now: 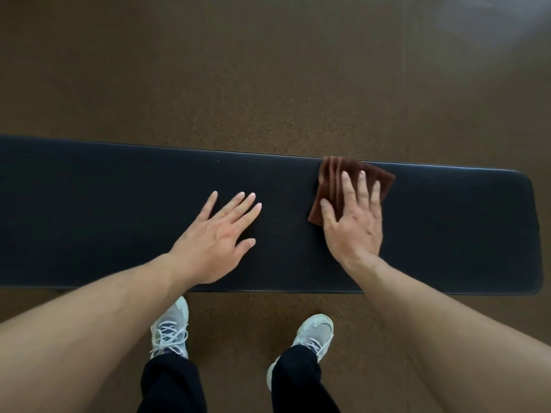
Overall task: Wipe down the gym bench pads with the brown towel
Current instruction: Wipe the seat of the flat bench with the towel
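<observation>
A long black bench pad point(119, 204) runs across the view from the left edge to its rounded right end. On its right part, by the far edge, lies a folded brown towel point(331, 177). My right hand point(354, 219) lies flat on the towel, fingers spread, pressing it onto the pad. Resting flat on the bare pad near the middle, about a hand's width left of the towel, is my left hand point(217, 236), fingers apart and holding nothing.
Brown speckled floor point(268, 70) surrounds the bench. My two feet in white sneakers point(171, 329) and dark trousers stand close to the pad's near edge. The pad's right end point(533, 234) is rounded.
</observation>
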Demonstrator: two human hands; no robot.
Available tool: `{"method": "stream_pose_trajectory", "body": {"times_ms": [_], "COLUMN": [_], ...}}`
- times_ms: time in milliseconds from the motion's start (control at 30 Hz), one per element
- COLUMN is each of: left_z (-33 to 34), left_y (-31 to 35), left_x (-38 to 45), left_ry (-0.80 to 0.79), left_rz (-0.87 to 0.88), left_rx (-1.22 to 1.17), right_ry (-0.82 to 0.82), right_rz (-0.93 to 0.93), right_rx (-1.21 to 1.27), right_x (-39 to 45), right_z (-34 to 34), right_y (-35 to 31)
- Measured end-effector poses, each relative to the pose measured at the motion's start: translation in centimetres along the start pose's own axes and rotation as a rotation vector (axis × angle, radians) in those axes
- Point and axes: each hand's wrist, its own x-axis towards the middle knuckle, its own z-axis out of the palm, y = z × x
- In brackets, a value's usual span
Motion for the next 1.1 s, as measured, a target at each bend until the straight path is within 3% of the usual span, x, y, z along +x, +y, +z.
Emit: {"method": "stream_pose_trajectory", "body": {"times_ms": [200,333,433,600,767,867,1100], "left_z": [-0.8,-2.0,-2.9,-3.9,-3.5,-2.8,0.2], "left_y": [-6.9,-13.4,-16.7,-18.8,-15.2,-13.3,-11.2], "left_x": [-3.8,-5.9,-6.5,-5.6,-3.3,-2.7,-3.5], "left_ry": [0.269,0.296,0.294,0.234,0.24,0.215,0.114], "left_rz": [-0.142,-0.163,-0.184,-0.14,-0.058,-0.022,0.148], "left_rx": [-0.107,-0.069,-0.061,0.012,-0.008,0.036,0.182], "right_ry": [-0.076,-0.107,-0.125,-0.091,-0.074,-0.043,0.009], "right_rz": [-0.195,-0.566,-0.684,-0.66,-0.283,-0.156,-0.181], "right_rx": [-0.031,-0.105,-0.166,-0.221,-0.141,-0.113,-0.051], "right_x": [-1.4,-5.5,-6.2,-1.6,2.4,3.1,-1.6], "right_z": [4.5,8.5,10.2,8.9,6.8,5.7,4.4], "right_y": [-13.1,-20.2,-22.1,-21.8,-21.0,-18.9,-9.8]}}
